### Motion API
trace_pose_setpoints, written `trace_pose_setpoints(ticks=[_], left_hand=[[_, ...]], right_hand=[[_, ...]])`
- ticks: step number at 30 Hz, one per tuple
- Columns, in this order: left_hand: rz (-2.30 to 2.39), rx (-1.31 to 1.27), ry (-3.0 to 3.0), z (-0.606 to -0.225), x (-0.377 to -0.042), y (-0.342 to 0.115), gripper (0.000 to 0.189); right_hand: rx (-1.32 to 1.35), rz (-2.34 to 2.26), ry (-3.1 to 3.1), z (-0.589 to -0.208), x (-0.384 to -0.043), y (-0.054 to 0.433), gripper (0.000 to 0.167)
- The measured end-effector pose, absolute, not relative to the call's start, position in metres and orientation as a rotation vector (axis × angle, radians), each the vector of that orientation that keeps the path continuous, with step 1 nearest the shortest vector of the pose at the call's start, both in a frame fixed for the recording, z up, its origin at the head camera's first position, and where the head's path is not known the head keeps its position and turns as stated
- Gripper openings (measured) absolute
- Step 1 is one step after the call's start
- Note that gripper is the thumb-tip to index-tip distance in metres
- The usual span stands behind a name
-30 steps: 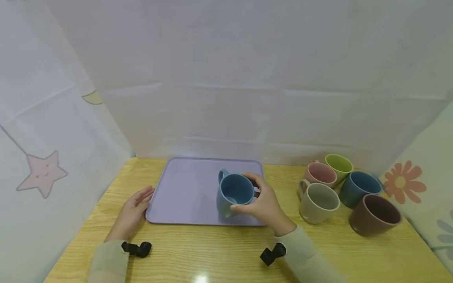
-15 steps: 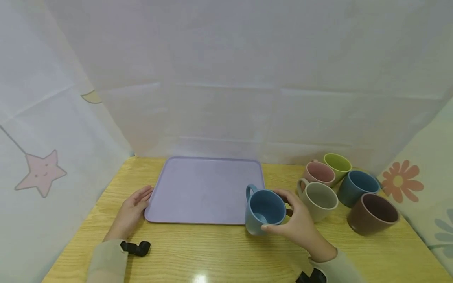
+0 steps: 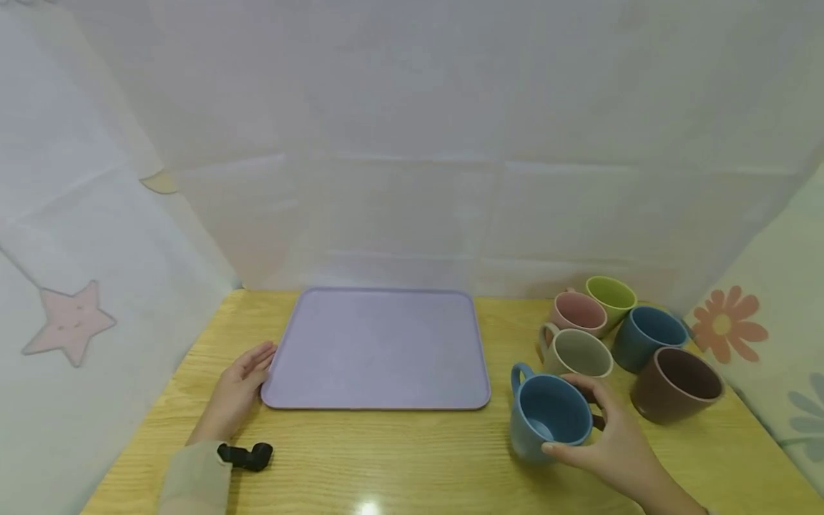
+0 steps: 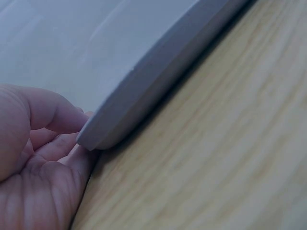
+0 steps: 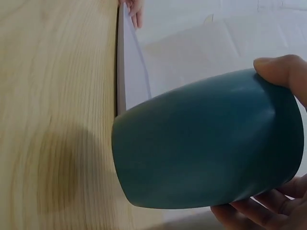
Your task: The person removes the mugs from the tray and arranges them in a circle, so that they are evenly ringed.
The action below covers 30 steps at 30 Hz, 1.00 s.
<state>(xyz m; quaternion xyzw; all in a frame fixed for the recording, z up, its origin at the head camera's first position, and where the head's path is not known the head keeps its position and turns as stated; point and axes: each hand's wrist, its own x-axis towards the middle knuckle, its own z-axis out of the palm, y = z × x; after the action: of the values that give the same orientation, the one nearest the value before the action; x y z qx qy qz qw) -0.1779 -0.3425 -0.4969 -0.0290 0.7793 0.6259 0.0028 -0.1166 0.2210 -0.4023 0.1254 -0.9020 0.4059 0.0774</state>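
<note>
My right hand (image 3: 608, 436) grips a light blue mug (image 3: 529, 429) near its rim, thumb on the near side and fingers round the far side. The mug's handle points away to the upper left. In the right wrist view the mug (image 5: 206, 143) is held over the wooden table, its shadow falling below it. My left hand (image 3: 234, 390) lies at the left edge of a lavender tray (image 3: 380, 350), fingers extended along the side. Up close in the left wrist view, the thumb and fingers of that hand (image 4: 43, 148) are right at the tray's corner (image 4: 115, 115).
Behind and right of the held mug stands a group of mugs: cream (image 3: 582, 356), pink (image 3: 579, 312), lime green (image 3: 611, 295), dark blue (image 3: 650, 340) and brown (image 3: 676, 386). White cloth (image 3: 386, 157) hangs along the back and sides of the wooden table (image 3: 360, 458).
My right hand has carried the light blue mug from over the tray rightward and nearer, to a spot in front of the cream mug. The left hand has stayed at the tray's edge.
</note>
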Motion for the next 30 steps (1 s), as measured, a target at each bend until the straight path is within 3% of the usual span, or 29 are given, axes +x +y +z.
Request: trace_pose_setpoints(ticks=[18, 30], left_hand=[[1.983, -0.085, 2.433, -0.497, -0.177, -0.340, 0.055], [1.969, -0.092, 2.457, -0.495, -0.176, -0.339, 0.055]], right_hand=[[0.239, 0.996, -2.877, -0.408, -0.098, 0.305, 0.087], [-0.016, 0.944, -2.986, -0.406, -0.105, 0.327, 0.095]])
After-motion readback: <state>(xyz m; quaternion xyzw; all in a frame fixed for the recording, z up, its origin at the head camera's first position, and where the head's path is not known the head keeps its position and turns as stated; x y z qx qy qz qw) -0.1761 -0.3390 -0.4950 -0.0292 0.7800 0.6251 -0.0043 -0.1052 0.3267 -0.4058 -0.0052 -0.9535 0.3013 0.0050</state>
